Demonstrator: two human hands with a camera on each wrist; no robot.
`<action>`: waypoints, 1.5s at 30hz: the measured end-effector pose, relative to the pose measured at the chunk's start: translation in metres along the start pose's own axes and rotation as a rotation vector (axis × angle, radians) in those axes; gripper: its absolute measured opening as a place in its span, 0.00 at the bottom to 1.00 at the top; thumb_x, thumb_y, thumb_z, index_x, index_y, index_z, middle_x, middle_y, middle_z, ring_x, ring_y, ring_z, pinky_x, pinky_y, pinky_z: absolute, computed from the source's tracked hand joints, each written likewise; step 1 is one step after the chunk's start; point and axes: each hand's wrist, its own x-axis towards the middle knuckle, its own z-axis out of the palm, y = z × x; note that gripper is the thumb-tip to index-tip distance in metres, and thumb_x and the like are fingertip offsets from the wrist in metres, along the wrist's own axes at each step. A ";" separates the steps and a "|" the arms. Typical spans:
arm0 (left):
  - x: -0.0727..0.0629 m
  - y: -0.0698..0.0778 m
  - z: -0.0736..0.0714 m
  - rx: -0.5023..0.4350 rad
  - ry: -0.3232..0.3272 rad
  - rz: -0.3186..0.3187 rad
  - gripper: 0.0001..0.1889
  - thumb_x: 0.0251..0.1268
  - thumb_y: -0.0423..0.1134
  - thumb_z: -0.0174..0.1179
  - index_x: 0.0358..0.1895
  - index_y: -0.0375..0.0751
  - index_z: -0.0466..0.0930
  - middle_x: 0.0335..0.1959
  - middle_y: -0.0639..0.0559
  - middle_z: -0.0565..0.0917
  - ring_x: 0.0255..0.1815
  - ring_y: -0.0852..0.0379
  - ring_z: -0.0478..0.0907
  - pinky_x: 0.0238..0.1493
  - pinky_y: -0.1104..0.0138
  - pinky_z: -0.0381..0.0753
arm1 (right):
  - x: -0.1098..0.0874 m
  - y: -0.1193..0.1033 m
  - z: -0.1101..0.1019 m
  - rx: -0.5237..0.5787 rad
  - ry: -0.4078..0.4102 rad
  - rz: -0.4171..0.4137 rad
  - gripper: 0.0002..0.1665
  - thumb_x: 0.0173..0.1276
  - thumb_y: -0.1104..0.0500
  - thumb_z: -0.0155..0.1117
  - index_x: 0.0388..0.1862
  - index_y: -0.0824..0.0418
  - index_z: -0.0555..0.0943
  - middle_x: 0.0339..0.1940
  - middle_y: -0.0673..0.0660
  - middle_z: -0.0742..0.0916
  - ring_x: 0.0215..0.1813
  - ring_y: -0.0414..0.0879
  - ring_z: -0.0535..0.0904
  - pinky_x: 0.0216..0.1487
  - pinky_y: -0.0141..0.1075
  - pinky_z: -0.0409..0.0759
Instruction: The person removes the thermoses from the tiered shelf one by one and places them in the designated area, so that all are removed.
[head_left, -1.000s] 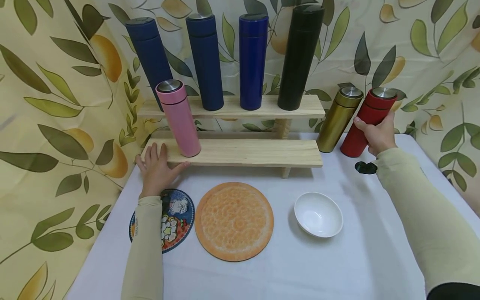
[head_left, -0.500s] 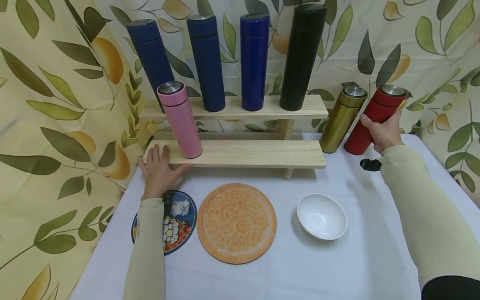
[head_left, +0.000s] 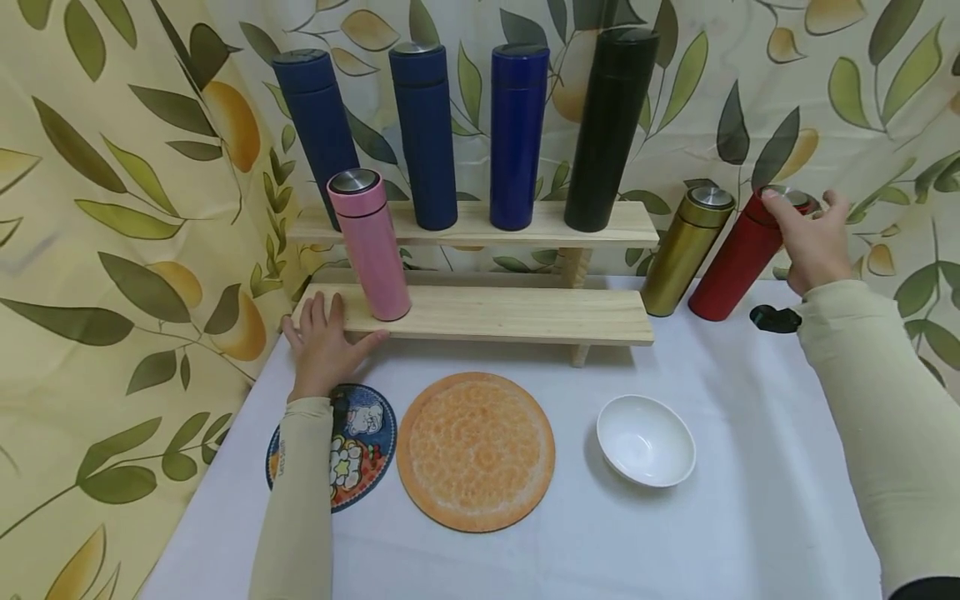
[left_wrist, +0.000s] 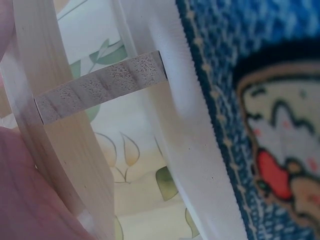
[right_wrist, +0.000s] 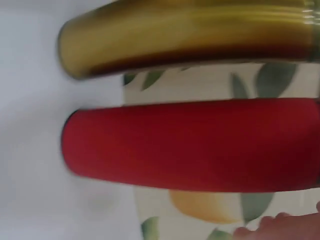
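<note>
My left hand (head_left: 322, 354) rests at the left end of the lower shelf of a wooden stand (head_left: 517, 315), fingers extended on the board and thumb along its front edge. A pink thermos (head_left: 372, 254) stands on that shelf just right of the fingers. Over at the right, my right hand (head_left: 821, 250) is beside the top of a red thermos (head_left: 742, 258), thumb near its steel lid and fingers spread. In the right wrist view, the fingertips (right_wrist: 280, 230) are apart from the red body. A gold thermos (head_left: 684, 254) stands just left of the red one.
On the upper shelf stand two dark blue thermoses (head_left: 423, 142), a glossy blue one (head_left: 519, 142) and a black one (head_left: 609, 133). In front lie a patterned round mat (head_left: 363, 450), partly under the left forearm, a tan round mat (head_left: 476, 454) and a white bowl (head_left: 647, 442).
My right hand has let go of the red thermos's body and moved up to its top. The red thermos stands by the gold one. The left hand stays on the shelf.
</note>
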 end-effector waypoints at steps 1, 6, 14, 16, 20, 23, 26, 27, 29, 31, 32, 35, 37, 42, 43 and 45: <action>0.000 0.000 0.000 -0.002 0.001 0.000 0.62 0.64 0.77 0.62 0.84 0.30 0.56 0.85 0.27 0.48 0.86 0.30 0.39 0.77 0.32 0.24 | -0.001 -0.004 0.001 0.006 0.007 -0.015 0.63 0.77 0.42 0.67 0.89 0.43 0.32 0.89 0.49 0.49 0.85 0.41 0.48 0.82 0.37 0.41; -0.001 -0.001 -0.001 -0.016 0.010 0.001 0.60 0.65 0.75 0.64 0.84 0.29 0.56 0.86 0.27 0.48 0.86 0.30 0.39 0.77 0.32 0.22 | -0.011 -0.024 0.012 0.060 0.008 -0.106 0.59 0.78 0.46 0.64 0.91 0.44 0.35 0.90 0.46 0.38 0.86 0.36 0.36 0.80 0.31 0.37; 0.000 -0.002 0.000 -0.008 0.021 0.014 0.61 0.64 0.77 0.62 0.83 0.29 0.57 0.85 0.27 0.49 0.86 0.30 0.41 0.77 0.31 0.25 | -0.037 -0.050 0.031 0.044 -0.101 -0.251 0.54 0.80 0.52 0.59 0.91 0.46 0.37 0.89 0.39 0.39 0.84 0.28 0.30 0.77 0.23 0.33; 0.000 -0.002 0.000 -0.002 0.023 0.014 0.61 0.64 0.76 0.63 0.83 0.29 0.58 0.85 0.27 0.50 0.86 0.30 0.42 0.77 0.31 0.25 | -0.043 -0.056 0.037 0.056 -0.130 -0.282 0.53 0.80 0.53 0.59 0.91 0.46 0.37 0.89 0.39 0.39 0.84 0.28 0.31 0.77 0.23 0.32; -0.002 -0.001 0.000 0.003 0.022 0.012 0.60 0.65 0.75 0.63 0.83 0.29 0.57 0.85 0.26 0.50 0.86 0.30 0.42 0.77 0.31 0.25 | -0.056 -0.066 0.055 0.132 -0.192 -0.336 0.52 0.81 0.57 0.58 0.91 0.47 0.40 0.90 0.41 0.42 0.85 0.29 0.35 0.78 0.25 0.34; -0.002 -0.001 0.000 0.003 0.014 0.006 0.60 0.65 0.75 0.63 0.84 0.29 0.57 0.85 0.26 0.50 0.86 0.30 0.41 0.77 0.31 0.25 | -0.066 -0.071 0.069 0.136 -0.235 -0.370 0.50 0.82 0.56 0.57 0.91 0.47 0.42 0.90 0.41 0.44 0.85 0.30 0.37 0.80 0.26 0.35; -0.002 -0.002 0.000 0.005 0.010 0.004 0.61 0.64 0.76 0.62 0.84 0.29 0.56 0.85 0.26 0.49 0.86 0.30 0.41 0.77 0.31 0.25 | -0.077 -0.075 0.086 0.115 -0.286 -0.407 0.48 0.83 0.55 0.56 0.91 0.48 0.43 0.90 0.42 0.45 0.86 0.32 0.40 0.81 0.28 0.35; -0.001 -0.002 0.001 0.006 0.014 0.005 0.61 0.64 0.77 0.62 0.84 0.29 0.56 0.85 0.26 0.50 0.86 0.30 0.41 0.77 0.31 0.25 | -0.081 -0.076 0.092 0.110 -0.300 -0.412 0.47 0.83 0.54 0.56 0.91 0.47 0.44 0.90 0.42 0.46 0.86 0.32 0.41 0.81 0.28 0.36; 0.000 -0.002 0.001 0.009 0.024 0.012 0.62 0.63 0.78 0.62 0.84 0.29 0.57 0.85 0.26 0.51 0.85 0.30 0.42 0.77 0.31 0.26 | -0.088 -0.077 0.104 0.106 -0.325 -0.431 0.46 0.83 0.54 0.56 0.91 0.48 0.45 0.90 0.44 0.48 0.86 0.33 0.42 0.81 0.29 0.37; 0.001 -0.002 0.002 0.013 0.034 0.021 0.62 0.63 0.78 0.62 0.83 0.29 0.58 0.84 0.26 0.52 0.85 0.30 0.43 0.78 0.31 0.27 | -0.094 -0.077 0.117 0.131 -0.347 -0.443 0.46 0.83 0.54 0.56 0.91 0.49 0.47 0.90 0.45 0.50 0.86 0.35 0.44 0.82 0.28 0.40; 0.002 -0.002 0.001 0.013 0.037 0.025 0.62 0.63 0.78 0.62 0.83 0.29 0.58 0.84 0.26 0.52 0.85 0.30 0.44 0.77 0.31 0.27 | -0.097 -0.076 0.123 0.138 -0.355 -0.451 0.46 0.82 0.54 0.57 0.90 0.49 0.47 0.90 0.46 0.50 0.87 0.36 0.45 0.81 0.28 0.43; 0.003 -0.001 0.001 0.013 0.041 0.021 0.61 0.63 0.76 0.64 0.83 0.29 0.59 0.84 0.26 0.52 0.85 0.30 0.44 0.78 0.31 0.27 | -0.105 -0.074 0.143 0.175 -0.391 -0.488 0.45 0.82 0.55 0.58 0.90 0.52 0.49 0.90 0.48 0.53 0.87 0.40 0.48 0.82 0.29 0.48; 0.003 -0.001 0.001 0.013 0.045 0.017 0.60 0.63 0.75 0.65 0.83 0.29 0.59 0.84 0.26 0.52 0.86 0.30 0.44 0.78 0.31 0.27 | -0.111 -0.072 0.156 0.212 -0.427 -0.512 0.45 0.81 0.55 0.58 0.90 0.54 0.50 0.90 0.50 0.55 0.87 0.42 0.50 0.82 0.31 0.50; 0.002 0.000 0.001 0.003 0.039 0.010 0.59 0.63 0.72 0.67 0.83 0.30 0.59 0.84 0.26 0.51 0.86 0.30 0.43 0.78 0.31 0.26 | -0.130 -0.068 0.189 0.286 -0.522 -0.533 0.45 0.79 0.56 0.57 0.89 0.58 0.51 0.89 0.54 0.58 0.86 0.44 0.53 0.84 0.36 0.49; 0.002 0.000 0.001 0.001 0.035 0.009 0.59 0.63 0.73 0.67 0.83 0.30 0.59 0.85 0.26 0.51 0.86 0.30 0.43 0.78 0.31 0.26 | -0.133 -0.067 0.196 0.292 -0.538 -0.531 0.46 0.79 0.56 0.58 0.89 0.58 0.52 0.89 0.54 0.59 0.86 0.43 0.53 0.84 0.36 0.49; 0.002 0.000 0.000 0.000 0.029 0.007 0.59 0.64 0.73 0.66 0.83 0.30 0.58 0.85 0.26 0.51 0.86 0.31 0.42 0.78 0.32 0.25 | -0.139 -0.064 0.210 0.296 -0.568 -0.532 0.46 0.78 0.56 0.58 0.89 0.58 0.53 0.88 0.54 0.60 0.86 0.44 0.54 0.84 0.38 0.50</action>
